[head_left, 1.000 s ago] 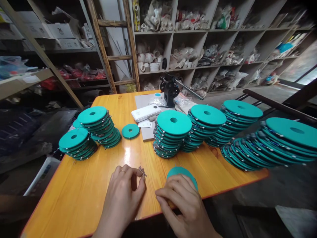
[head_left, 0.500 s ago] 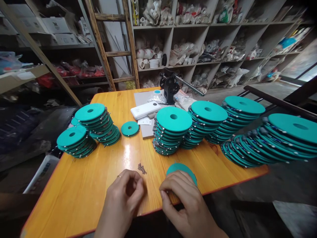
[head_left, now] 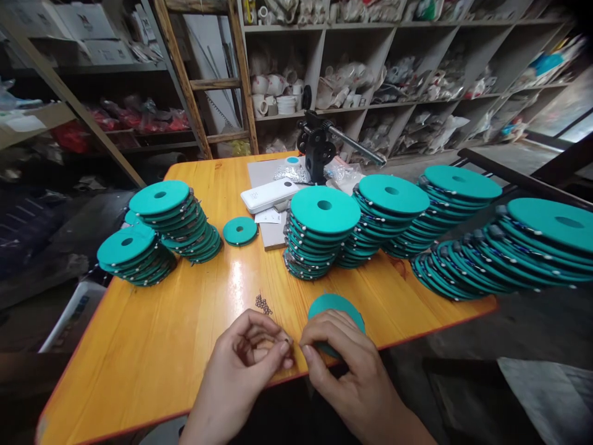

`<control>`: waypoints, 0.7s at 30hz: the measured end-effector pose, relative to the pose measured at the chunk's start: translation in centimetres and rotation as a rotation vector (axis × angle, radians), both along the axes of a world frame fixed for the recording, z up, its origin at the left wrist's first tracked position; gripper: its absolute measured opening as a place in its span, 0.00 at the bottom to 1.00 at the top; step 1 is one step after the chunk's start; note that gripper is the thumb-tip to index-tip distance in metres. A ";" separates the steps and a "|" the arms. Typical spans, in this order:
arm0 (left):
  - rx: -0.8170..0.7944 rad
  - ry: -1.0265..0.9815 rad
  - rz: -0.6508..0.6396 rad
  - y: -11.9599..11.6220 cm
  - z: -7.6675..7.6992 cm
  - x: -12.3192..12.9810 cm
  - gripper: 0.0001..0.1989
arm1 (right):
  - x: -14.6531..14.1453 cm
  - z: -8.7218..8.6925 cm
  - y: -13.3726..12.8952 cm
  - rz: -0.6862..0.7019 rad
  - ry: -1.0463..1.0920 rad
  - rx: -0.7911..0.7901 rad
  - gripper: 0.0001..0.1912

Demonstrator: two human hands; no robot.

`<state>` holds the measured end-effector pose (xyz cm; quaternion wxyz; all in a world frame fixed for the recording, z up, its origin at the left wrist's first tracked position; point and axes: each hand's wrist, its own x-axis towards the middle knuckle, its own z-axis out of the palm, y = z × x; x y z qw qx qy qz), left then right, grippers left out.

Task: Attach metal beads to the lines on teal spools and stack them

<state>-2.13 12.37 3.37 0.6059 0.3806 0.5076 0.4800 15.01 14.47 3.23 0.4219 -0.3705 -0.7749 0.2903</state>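
Observation:
My left hand (head_left: 245, 364) is closed in a pinch at the table's front edge, with a small dark bead (head_left: 288, 340) just showing at its fingertips. Facing it, a short gap away, my right hand (head_left: 345, 355) pinches thumb and forefinger together; whatever lies between them is too fine to make out. Partly under the right hand is a flat teal foam disc (head_left: 337, 304). Beyond my left fingers lies a little heap of brown metallic beads (head_left: 263, 304) on the wood.
Stacks of teal foam discs with lines wound round their rims, such as the near middle stack (head_left: 319, 235), stand on the wooden table (head_left: 152, 334). Behind are a single disc (head_left: 239, 231), a white power bank (head_left: 269, 195) and a black clamp-like device (head_left: 317, 148).
My left hand has moved right, bringing its pinched fingertips close to those of my right hand. A small dark bead now shows there. The view has tipped down slightly.

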 end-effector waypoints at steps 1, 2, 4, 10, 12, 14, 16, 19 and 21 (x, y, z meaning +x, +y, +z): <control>0.005 -0.003 0.003 0.0 0.0 0.1 0.10 | 0.1 0.0 0.0 0.004 -0.002 -0.013 0.08; 0.010 -0.003 0.006 -0.1 -0.1 0.2 0.10 | 0.1 0.0 -0.1 0.007 -0.003 -0.025 0.07; 0.012 0.009 -0.001 -0.2 -0.2 0.3 0.10 | 0.3 -0.1 -0.1 0.014 -0.006 -0.046 0.07; 0.013 0.046 0.000 -0.4 -0.6 0.5 0.10 | 0.4 -0.1 0.0 0.024 -0.024 -0.070 0.06; 0.009 0.032 -0.002 -0.5 -0.6 0.4 0.10 | 0.4 0.0 0.0 0.020 -0.033 -0.067 0.07; 0.003 0.025 -0.007 -0.5 -0.6 0.4 0.10 | 0.4 0.0 0.0 0.014 -0.041 -0.062 0.07; 0.004 0.029 -0.014 -0.5 -0.6 0.4 0.10 | 0.4 0.1 -0.1 0.011 -0.047 -0.057 0.07; 0.011 0.041 -0.028 -0.5 -0.7 0.3 0.09 | 0.5 0.1 -0.2 0.018 -0.050 -0.058 0.07; 0.015 0.042 -0.036 -0.5 -0.7 0.2 0.09 | 0.6 0.1 -0.2 0.022 -0.052 -0.063 0.07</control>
